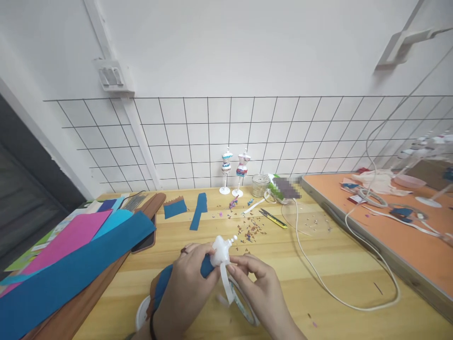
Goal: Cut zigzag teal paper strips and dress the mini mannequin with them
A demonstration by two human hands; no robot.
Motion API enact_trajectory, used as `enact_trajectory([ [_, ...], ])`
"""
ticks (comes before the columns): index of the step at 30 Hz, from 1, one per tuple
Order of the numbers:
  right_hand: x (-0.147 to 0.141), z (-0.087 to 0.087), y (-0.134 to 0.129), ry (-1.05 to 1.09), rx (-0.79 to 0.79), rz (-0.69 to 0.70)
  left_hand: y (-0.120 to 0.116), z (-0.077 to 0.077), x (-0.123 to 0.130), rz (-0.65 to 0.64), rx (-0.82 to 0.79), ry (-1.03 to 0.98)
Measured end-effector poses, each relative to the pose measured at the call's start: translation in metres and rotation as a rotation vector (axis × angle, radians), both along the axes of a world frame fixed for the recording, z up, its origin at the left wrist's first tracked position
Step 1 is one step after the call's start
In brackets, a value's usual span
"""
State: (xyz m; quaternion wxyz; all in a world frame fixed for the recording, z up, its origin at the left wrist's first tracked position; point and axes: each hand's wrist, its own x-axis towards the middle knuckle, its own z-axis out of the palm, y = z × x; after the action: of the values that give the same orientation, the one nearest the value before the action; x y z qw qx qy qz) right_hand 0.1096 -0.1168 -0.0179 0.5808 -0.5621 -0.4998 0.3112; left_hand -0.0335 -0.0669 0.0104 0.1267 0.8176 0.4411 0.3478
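Note:
My left hand (187, 285) grips a small white mannequin (220, 250), which lies tilted with its neck knob toward the upper right. Blue and brown fabric (163, 283) covers its lower part, and a white round base (142, 312) peeks out beside my left wrist. With thumb and fingers, my right hand (260, 288) pinches a strip of white tape (225, 283) at the mannequin's torso. The strip curves down toward a tape roll (246, 304), partly hidden under my right hand.
Several fabric strips (116, 245) are stacked at left over a phone (145, 241). Ahead lie cut blue pieces (200, 210), scraps (249, 231) and a yellow cutter knife (276, 219). Two decorated mannequins (226, 167) and a glass jar (260, 186) stand behind. A white cable (318, 283) loops right.

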Motion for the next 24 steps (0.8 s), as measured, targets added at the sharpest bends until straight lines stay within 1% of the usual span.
enact_trajectory([
  [2, 0.001, 0.002, 0.002, 0.066, -0.071, -0.014, 0.0, 0.009, -0.002, -0.018, -0.138, -0.013],
  [4, 0.002, 0.004, 0.004, 0.117, -0.131, 0.007, 0.0, 0.016, -0.005, -0.043, -0.305, -0.021],
  [6, 0.001, 0.004, 0.006, 0.172, -0.166, 0.024, 0.001, 0.021, -0.008, -0.111, -0.465, -0.066],
  [8, 0.0, 0.003, 0.009, 0.228, -0.179, 0.025, 0.004, 0.023, -0.01, -0.193, -0.579, -0.155],
  [10, -0.002, 0.002, 0.011, 0.263, -0.205, 0.022, 0.007, 0.021, -0.013, -0.248, -0.673, -0.235],
  [12, -0.004, 0.002, 0.012, 0.249, -0.217, 0.052, 0.011, 0.018, -0.016, -0.281, -0.766, -0.294],
  [15, -0.005, 0.005, 0.011, 0.153, -0.138, 0.094, 0.017, 0.012, -0.022, -0.329, -0.909, -0.381],
  [17, -0.005, 0.007, 0.01, 0.086, -0.096, 0.098, 0.02, 0.009, -0.026, -0.356, -0.985, -0.425],
  [21, -0.005, 0.012, 0.007, 0.009, -0.109, 0.112, 0.024, 0.004, -0.032, -0.375, -1.068, -0.483],
  [24, -0.006, 0.014, 0.007, -0.004, -0.114, 0.129, 0.024, 0.002, -0.034, -0.394, -1.098, -0.516],
])
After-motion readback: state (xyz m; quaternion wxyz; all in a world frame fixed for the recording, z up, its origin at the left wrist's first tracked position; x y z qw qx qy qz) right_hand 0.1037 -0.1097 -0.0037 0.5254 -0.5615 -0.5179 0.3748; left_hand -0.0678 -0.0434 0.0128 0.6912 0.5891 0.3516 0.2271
